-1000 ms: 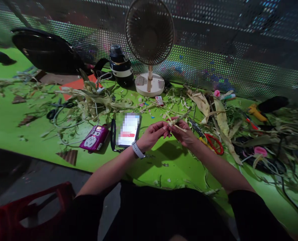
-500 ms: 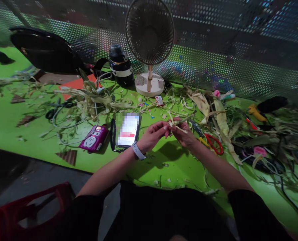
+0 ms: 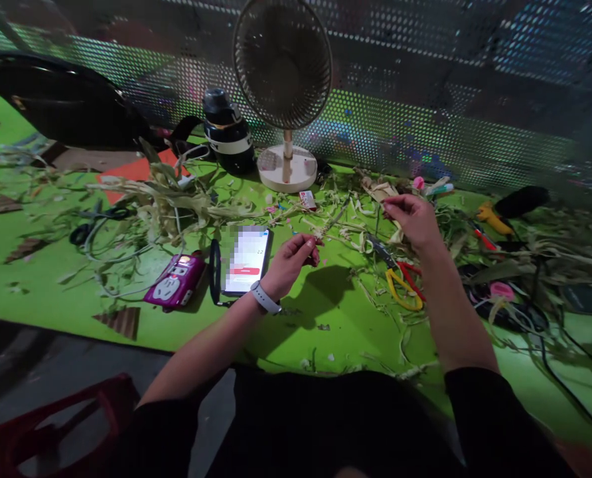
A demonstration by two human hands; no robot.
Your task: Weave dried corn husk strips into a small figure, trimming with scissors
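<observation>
Left hand (image 3: 291, 260): fingers pinched on the near end of a husk strip (image 3: 332, 222), above the desk (image 3: 52, 292).
Right hand (image 3: 411, 218): pinched shut, apparently on the strip's far end.
Beside: scissors (image 3: 400, 282), phone (image 3: 246, 259).
Behind: fan (image 3: 282, 66).

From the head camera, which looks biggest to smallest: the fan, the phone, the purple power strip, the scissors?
1. Fan, though it stands farther back.
2. Phone.
3. Power strip and scissors look alike; unranked.
</observation>
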